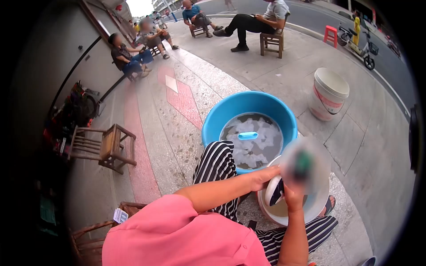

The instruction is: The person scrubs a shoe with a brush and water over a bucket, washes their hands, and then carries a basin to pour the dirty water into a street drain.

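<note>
we hold the white-soled shoe (275,191) tilted over the white basin (320,199). our left hand (264,176) pinches its upper end; our right hand (293,193) is just beside it, but blur covers the fingers, so we cannot tell whether they grip. for good control, we would make the left grip firm, turn the shoe slowly, and stay inside the basin rim, so that drips likely fall within. the blue tub (248,101), with foam (239,153) and a light-blue oval item (247,135), stands near; we would avoid knocking it.

We log: sky-blue tub (248,101), paler blue brush (247,136), navy-and-white shoe (274,191), pink shirt (186,235), black-and-white striped trousers (214,162).
</note>
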